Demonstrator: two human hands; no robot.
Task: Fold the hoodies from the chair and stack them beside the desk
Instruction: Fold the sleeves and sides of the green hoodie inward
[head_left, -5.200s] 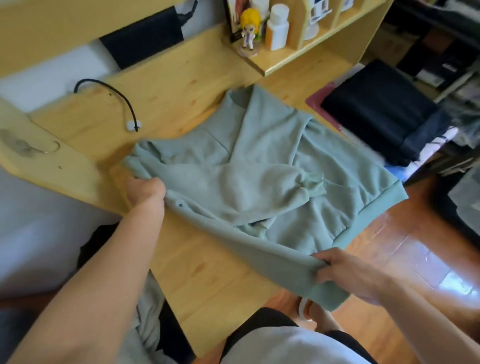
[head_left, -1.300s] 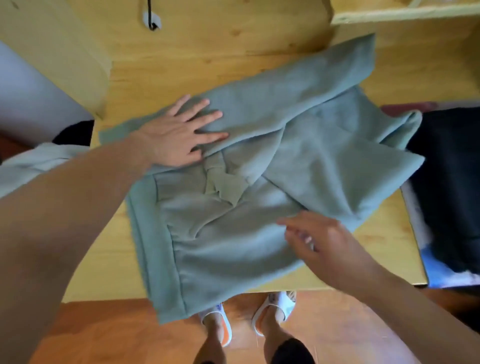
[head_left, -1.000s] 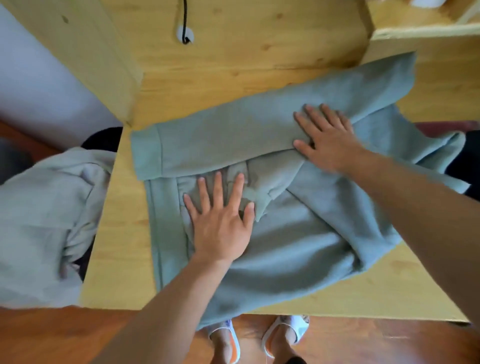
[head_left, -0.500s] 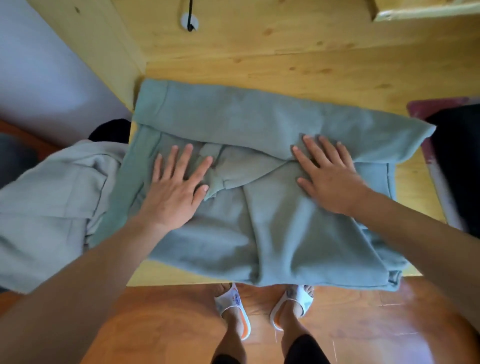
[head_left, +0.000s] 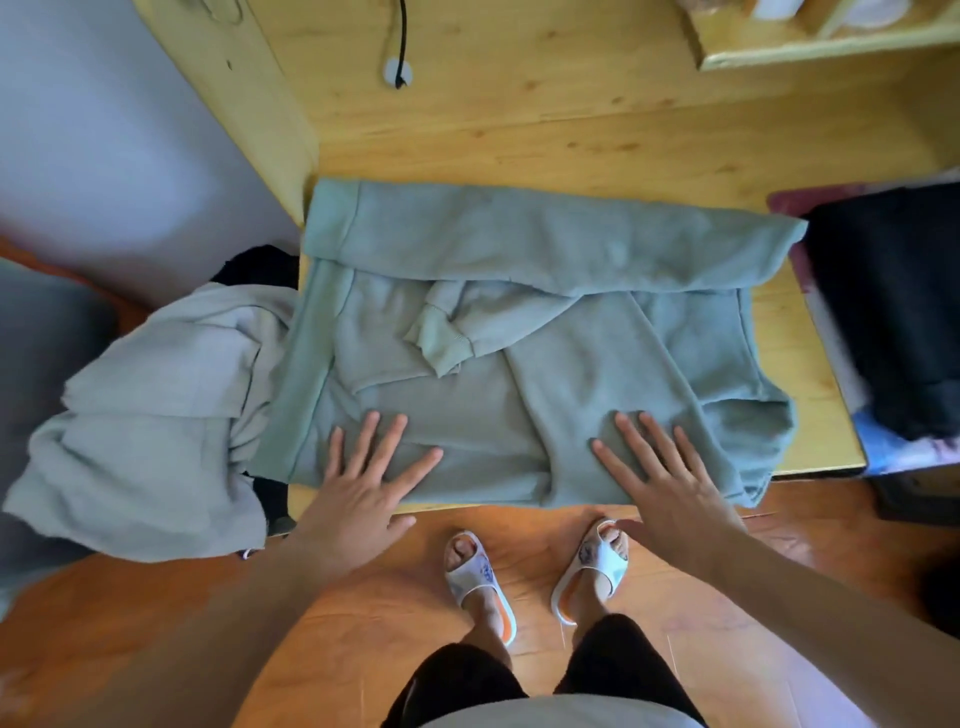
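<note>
A sage-green hoodie (head_left: 545, 322) lies spread on the wooden desk (head_left: 571, 140), its sleeves folded across the body and a cuff lying in the middle. My left hand (head_left: 358, 493) rests flat with spread fingers on the hoodie's near-left edge. My right hand (head_left: 660, 483) lies flat on the near-right part of it. Both hands sit at the desk's front edge. A light grey hoodie (head_left: 145, 421) is heaped on the chair at the left, partly under the green one's hem.
Dark folded clothes (head_left: 893, 312) are stacked to the right of the desk. A black cable with a white plug (head_left: 399, 73) lies at the desk's back. A wooden shelf (head_left: 821, 36) stands at the back right. My slippered feet (head_left: 535, 577) stand on the wooden floor.
Both hands have slid from the middle of the green hoodie toward me to its near edge, staying flat. The hoodie lies smoother, its sleeves folded in.
</note>
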